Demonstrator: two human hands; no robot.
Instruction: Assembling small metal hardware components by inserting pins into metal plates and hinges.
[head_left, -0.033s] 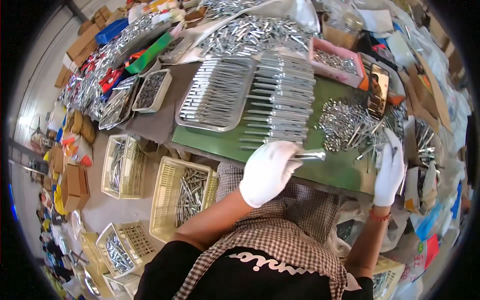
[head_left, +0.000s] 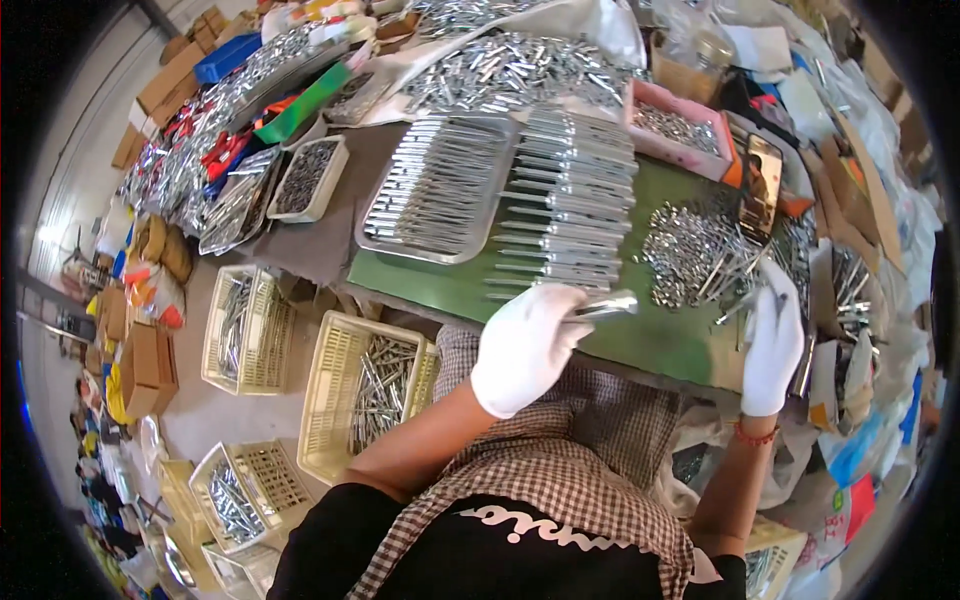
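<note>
My left hand (head_left: 530, 350), in a white glove, is closed around shiny metal tubes (head_left: 608, 304) whose flared ends stick out to the right; how many is hidden. It is just in front of a column of tube-bodied metal fasteners with thin rods (head_left: 575, 215) laid side by side on the green tabletop (head_left: 655, 345). At the table's right, my gloved right hand (head_left: 774, 350) has its fingers drawn together beside loose thin metal pins (head_left: 728, 275). What lies between those fingertips is too small to make out. Left of the pins spreads a heap of small metal parts (head_left: 680, 250).
A metal tray (head_left: 425, 252) with rows of similar fasteners stands at the table's left. Behind are a pink box (head_left: 680, 152) of small parts and a large metal heap (head_left: 520, 70). A phone (head_left: 760, 190) leans at the right. Cream crates (head_left: 325, 400) stand on the floor left.
My left hand has shifted slightly left, and the tubes in it now tilt upward at their right ends. My right hand has moved a little to the left.
</note>
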